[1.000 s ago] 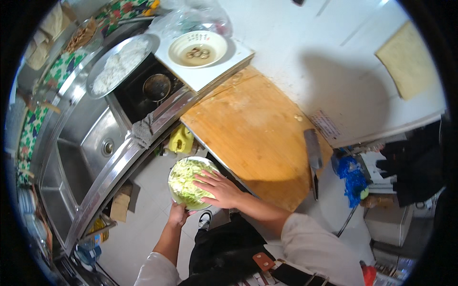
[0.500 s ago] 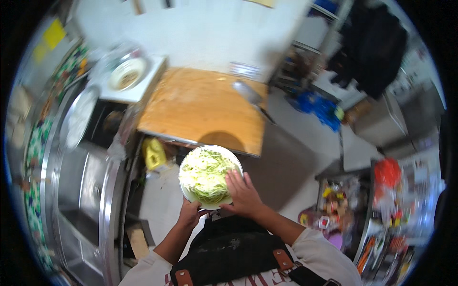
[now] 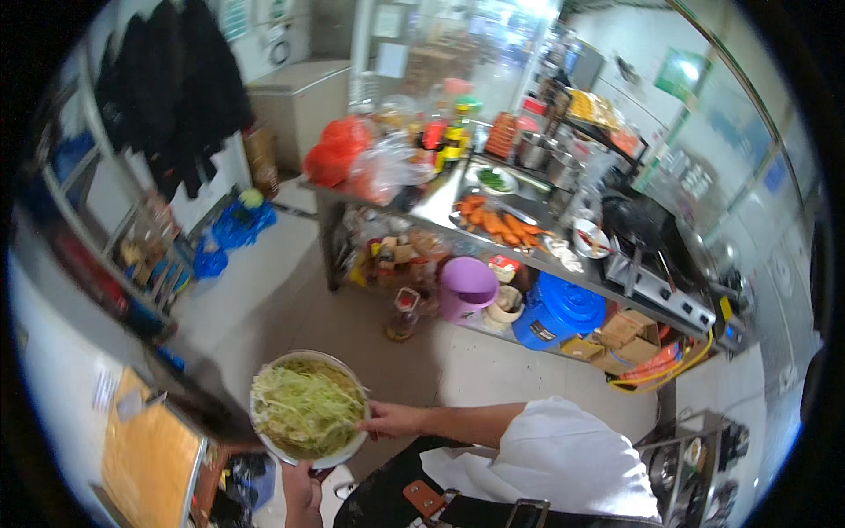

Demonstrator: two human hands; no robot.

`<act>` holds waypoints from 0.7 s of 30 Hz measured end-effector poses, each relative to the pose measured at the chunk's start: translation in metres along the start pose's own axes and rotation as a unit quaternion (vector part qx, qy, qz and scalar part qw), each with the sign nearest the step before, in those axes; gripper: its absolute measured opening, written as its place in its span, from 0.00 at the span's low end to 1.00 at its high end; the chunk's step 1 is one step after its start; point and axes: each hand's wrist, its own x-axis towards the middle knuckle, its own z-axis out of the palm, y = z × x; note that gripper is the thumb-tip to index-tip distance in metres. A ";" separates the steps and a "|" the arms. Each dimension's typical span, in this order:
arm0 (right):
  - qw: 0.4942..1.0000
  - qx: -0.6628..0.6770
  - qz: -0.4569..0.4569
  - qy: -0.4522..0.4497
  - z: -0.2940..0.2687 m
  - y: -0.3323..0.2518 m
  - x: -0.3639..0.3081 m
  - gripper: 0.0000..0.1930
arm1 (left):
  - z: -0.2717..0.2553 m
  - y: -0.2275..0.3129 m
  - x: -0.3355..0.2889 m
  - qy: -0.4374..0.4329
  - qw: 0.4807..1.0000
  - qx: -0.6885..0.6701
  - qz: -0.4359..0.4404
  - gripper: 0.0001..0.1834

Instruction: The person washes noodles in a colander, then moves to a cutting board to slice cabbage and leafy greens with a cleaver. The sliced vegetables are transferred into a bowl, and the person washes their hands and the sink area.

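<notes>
While both hands carry it low in the frame, the metal bowl [image 3: 308, 409] of shredded green cabbage [image 3: 305, 407] sits just left of centre at the bottom, held above the floor. The left hand [image 3: 302, 491] comes up from the bottom edge beneath the bowl, its grip closed on the near rim, though the fingers are partly hidden under the bowl. The right hand [image 3: 390, 420] reaches in from the right on a bare forearm, its grip pinched on the bowl's right rim with the thumb on top; behind it shows a white sleeve [image 3: 563, 458]. At the lower left lies a wooden cutting board [image 3: 150, 458], blurred, on a worktop edge. Further up, on the pale floor [image 3: 290, 290] in the middle of the frame, stand a purple bucket [image 3: 466, 286] and, just to its right, a blue tub with a lid [image 3: 559, 312], with cardboard boxes [image 3: 620, 334] beyond that. Above them runs a long steel worktop [image 3: 440, 198] bearing a tray of carrots [image 3: 497, 224] and red plastic bags [image 3: 339, 145]. Dark coats [image 3: 180, 84] hang at the upper left.
</notes>
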 end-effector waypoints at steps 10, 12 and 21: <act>0.908 0.262 0.053 0.323 -0.256 0.044 -0.210 0.12 | 0.303 -0.096 0.048 -0.223 0.962 0.110 -0.116 0.35; 0.871 0.319 0.019 0.374 -0.311 0.042 -0.235 0.14 | 0.332 -0.105 0.054 -0.243 0.954 0.139 -0.105 0.29; 0.743 0.497 -0.022 0.448 -0.591 0.056 -0.224 0.15 | 0.293 -0.098 0.047 -0.037 0.989 0.140 -0.023 0.28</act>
